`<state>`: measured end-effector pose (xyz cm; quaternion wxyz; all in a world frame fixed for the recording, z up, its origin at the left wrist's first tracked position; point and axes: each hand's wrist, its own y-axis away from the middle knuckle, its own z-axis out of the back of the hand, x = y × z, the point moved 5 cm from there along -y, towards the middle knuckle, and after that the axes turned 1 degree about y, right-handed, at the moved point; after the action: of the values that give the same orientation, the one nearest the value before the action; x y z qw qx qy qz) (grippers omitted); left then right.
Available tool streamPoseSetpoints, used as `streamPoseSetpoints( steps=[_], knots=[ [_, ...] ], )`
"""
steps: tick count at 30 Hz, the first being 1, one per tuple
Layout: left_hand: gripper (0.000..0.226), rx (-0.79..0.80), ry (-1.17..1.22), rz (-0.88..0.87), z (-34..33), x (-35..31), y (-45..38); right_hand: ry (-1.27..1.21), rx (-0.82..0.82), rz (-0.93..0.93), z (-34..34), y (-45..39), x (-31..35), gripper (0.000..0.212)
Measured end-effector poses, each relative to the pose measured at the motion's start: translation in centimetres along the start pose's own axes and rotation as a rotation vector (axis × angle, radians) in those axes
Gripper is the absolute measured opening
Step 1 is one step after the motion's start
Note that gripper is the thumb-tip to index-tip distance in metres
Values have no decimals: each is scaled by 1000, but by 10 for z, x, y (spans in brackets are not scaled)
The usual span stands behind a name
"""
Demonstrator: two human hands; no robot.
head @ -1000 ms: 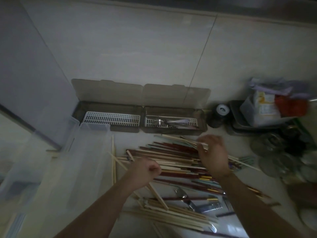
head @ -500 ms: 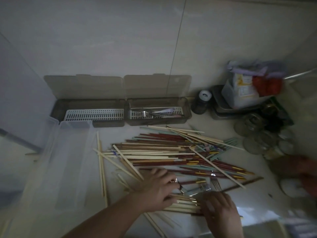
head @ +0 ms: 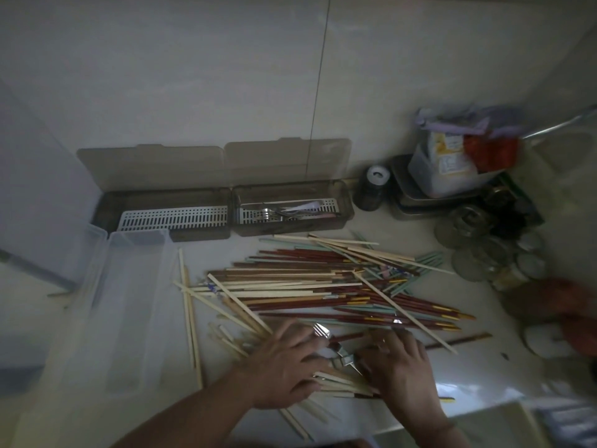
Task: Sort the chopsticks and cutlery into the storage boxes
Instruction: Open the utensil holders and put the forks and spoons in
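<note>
Left hand (head: 284, 363) and right hand (head: 400, 370) flank cutlery (head: 339, 352).

cutlery (head: 339, 352) half-hidden between hands, forearms cropped

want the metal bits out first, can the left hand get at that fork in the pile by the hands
Probably yes: the fork lies on top of the chopsticks, right beside the left hand, nothing covering it.

The chopstick pile (head: 323, 286) covers the counter's middle, with both hands (head: 339, 360) lying on its near edge. Bare counter (head: 478, 360) lies right of the hands, bounded by jars (head: 491, 250) at the far right. A clear bin (head: 106, 318) blocks the left; both boxes (head: 223, 215) stand open from above.
</note>
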<state>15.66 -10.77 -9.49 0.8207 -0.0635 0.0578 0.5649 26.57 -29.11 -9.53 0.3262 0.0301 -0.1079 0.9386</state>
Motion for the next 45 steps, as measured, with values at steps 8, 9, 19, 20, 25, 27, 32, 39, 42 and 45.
streamPoseSetpoints(
  steps=[8,9,19,20,25,27,32,39,42,45],
  knots=[
    [33,9,72,16,0,8,7,72,46,107,0,-29,2,17],
    [34,18,65,22,0,9,8,75,65,104,-1,-30,2,16],
    [36,-36,82,36,3,23,19,30,151,69,3,-33,-15,20],
    [36,-47,83,60,3,24,19,-19,150,52,3,-34,-16,18],
    [35,-36,79,142,0,32,20,-355,78,-52,3,-46,-12,9],
    [37,-39,94,148,1,33,20,-456,42,-47,6,-58,-5,7],
    [39,-50,117,155,2,35,20,-669,-32,-104,22,-105,13,5],
    [39,-94,112,177,4,33,20,-427,-287,-209,57,-218,9,22],
    [35,-114,72,163,7,32,17,-300,-146,-331,47,-263,2,29],
    [34,-104,51,172,13,35,14,-184,99,-281,27,-296,7,34]
  ],
)
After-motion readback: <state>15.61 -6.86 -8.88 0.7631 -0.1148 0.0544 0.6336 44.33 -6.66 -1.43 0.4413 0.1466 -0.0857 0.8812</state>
